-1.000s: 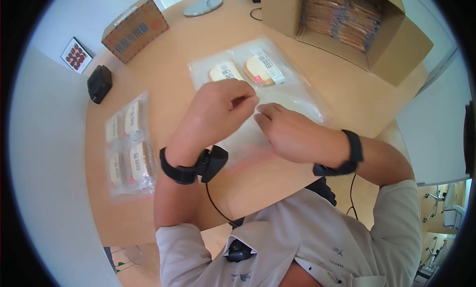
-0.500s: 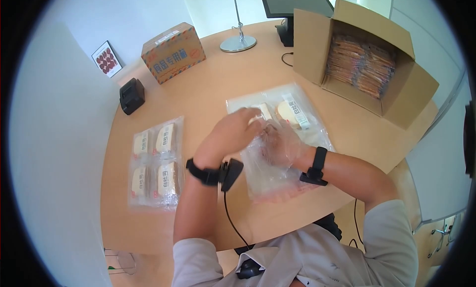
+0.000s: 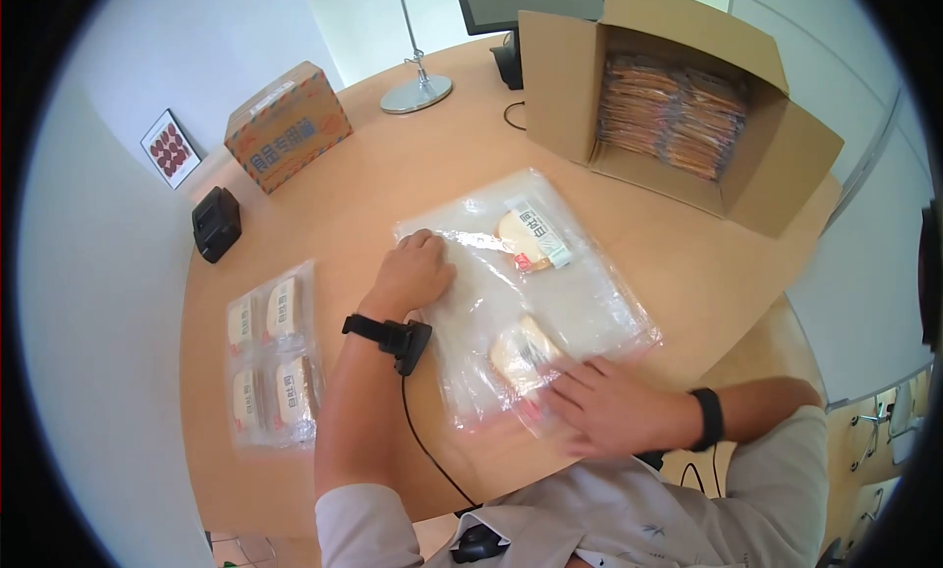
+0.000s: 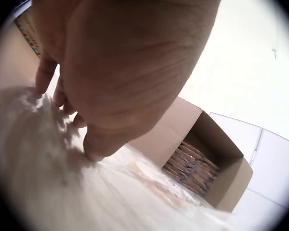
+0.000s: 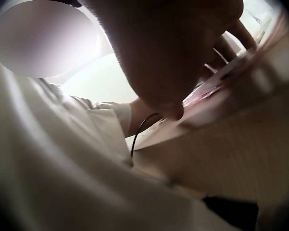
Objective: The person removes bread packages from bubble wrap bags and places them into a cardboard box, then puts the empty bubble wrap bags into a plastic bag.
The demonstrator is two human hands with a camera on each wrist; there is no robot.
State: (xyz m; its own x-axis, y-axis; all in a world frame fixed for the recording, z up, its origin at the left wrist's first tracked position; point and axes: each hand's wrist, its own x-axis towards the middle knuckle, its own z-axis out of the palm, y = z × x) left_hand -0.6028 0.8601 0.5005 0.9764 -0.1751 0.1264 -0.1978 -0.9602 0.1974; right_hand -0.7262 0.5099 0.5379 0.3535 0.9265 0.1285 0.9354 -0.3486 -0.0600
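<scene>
In the head view a large clear plastic bag [image 3: 491, 298] lies flat on the table. One bread packet [image 3: 531, 236] shows at its far right, another packet [image 3: 523, 352] near its front. The left hand [image 3: 416, 271] rests bent fingers on the bag's left side; its fingertips touch the film [image 4: 53, 168] in the left wrist view. Spread fingers of the right hand [image 3: 624, 408] lie over the front packet and bag edge, partly covering them. The right wrist view shows that hand [image 5: 178, 53] low over the table edge, fingers extended.
A clear pack of several bread packets [image 3: 263, 347] lies at left. An open carton [image 3: 560, 87] of wrapped items stands back right; a closed box [image 3: 290, 131], black device [image 3: 216, 224], lamp base [image 3: 416, 94] and monitor [image 3: 526, 3] stand behind. A cable hangs from the left wrist camera.
The hands have moved apart, the left to the bag's left side, the right towards its front edge. One packet that lay at the back beside the other now shows near the front.
</scene>
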